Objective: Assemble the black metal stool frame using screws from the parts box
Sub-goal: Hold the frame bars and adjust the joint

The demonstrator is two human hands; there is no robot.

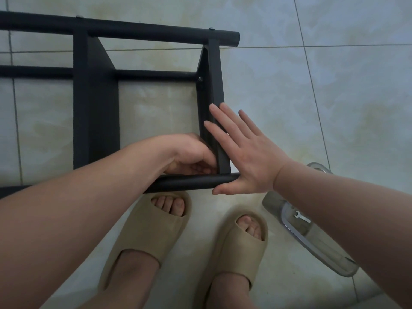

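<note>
The black metal stool frame lies on the tiled floor, with two round tubes joined by flat crossbars. My right hand is flat, fingers straight, pressing against the outer side of the right crossbar and the end of the near tube. My left hand reaches inside the frame at the joint of that crossbar and the near tube, fingers curled there; whatever they hold is hidden. A screw head shows higher on the right crossbar. The clear parts box sits at the right under my right forearm.
My two feet in beige slippers stand just below the near tube. A small silver wrench lies in the parts box. Pale floor tiles stretch to the right of the frame.
</note>
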